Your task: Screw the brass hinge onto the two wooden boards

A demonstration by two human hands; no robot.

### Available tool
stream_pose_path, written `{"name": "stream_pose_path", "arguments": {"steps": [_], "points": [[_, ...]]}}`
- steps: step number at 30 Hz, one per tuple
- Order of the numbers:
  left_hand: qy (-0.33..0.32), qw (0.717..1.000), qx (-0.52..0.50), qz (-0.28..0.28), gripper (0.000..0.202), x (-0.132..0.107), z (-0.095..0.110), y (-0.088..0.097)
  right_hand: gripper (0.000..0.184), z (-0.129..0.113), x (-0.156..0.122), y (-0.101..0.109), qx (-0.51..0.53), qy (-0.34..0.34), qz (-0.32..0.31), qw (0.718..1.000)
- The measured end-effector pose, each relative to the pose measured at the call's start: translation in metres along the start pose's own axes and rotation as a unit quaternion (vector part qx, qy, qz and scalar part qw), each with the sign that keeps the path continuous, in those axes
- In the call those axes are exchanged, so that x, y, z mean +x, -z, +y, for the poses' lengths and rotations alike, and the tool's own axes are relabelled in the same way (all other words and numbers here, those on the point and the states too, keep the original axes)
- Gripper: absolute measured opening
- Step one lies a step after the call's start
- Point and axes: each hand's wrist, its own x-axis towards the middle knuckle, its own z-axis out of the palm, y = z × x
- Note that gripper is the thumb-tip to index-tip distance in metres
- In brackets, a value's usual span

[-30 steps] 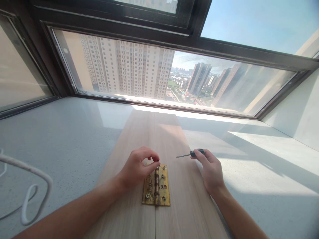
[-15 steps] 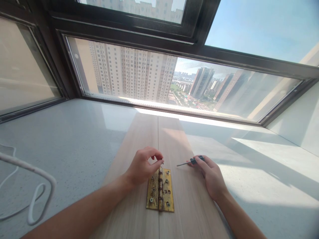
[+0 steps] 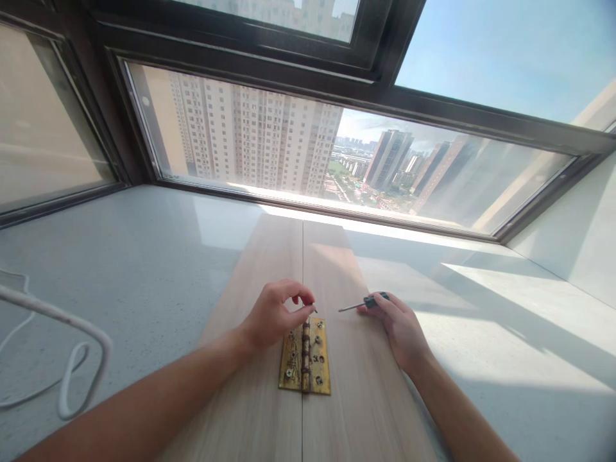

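Note:
A worn brass-coloured hinge (image 3: 305, 357) lies open across the seam between two pale wooden boards (image 3: 231, 410). Several screw heads show in its leaves, and one hole in the right leaf looks bare. Just beyond the hinge's far end, my left hand (image 3: 276, 314) pinches a small dark screw (image 3: 316, 310) between thumb and fingertips. To the right, my right hand (image 3: 402, 327) is closed around the dark handle of a screwdriver (image 3: 353, 307). Its metal shaft points left toward the screw, and a gap separates the two.
The boards rest on a speckled white sill (image 3: 158, 256). A thick white cable (image 3: 72, 330) loops at the left. Dark window frames (image 3: 240, 70) rise behind the sill, and a white wall (image 3: 568, 224) stands at the right.
The view has shifted slightly, so the hinge and boards appear a little higher and farther left. Both hands keep their holds, and the screwdriver sits slightly higher in the picture.

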Motion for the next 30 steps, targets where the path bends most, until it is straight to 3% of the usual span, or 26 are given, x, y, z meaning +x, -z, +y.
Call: {"name": "stream_pose_path", "arguments": {"steps": [5,10,21,25,30], "points": [[-0.118,0.988,-0.048,-0.09,0.004,-0.004,0.009,0.001,0.028,0.001,0.0,-0.001,-0.004,0.016,0.007,1.0],[-0.185,0.971,-0.011,-0.148,0.003,-0.005,0.008,0.0,0.028,0.003,-0.002,-0.002,-0.023,0.032,0.007,0.999],[-0.143,0.966,0.04,-0.213,0.003,-0.007,0.013,-0.001,0.029,0.002,-0.005,-0.002,-0.058,0.048,0.004,0.997],[-0.136,0.977,-0.006,-0.167,0.003,-0.006,0.013,-0.001,0.03,0.0,-0.006,-0.005,-0.081,0.064,0.012,0.995],[-0.056,0.998,-0.032,0.021,0.006,-0.001,0.009,0.003,0.02,-0.012,-0.014,-0.009,-0.089,0.119,0.038,0.988]]}}
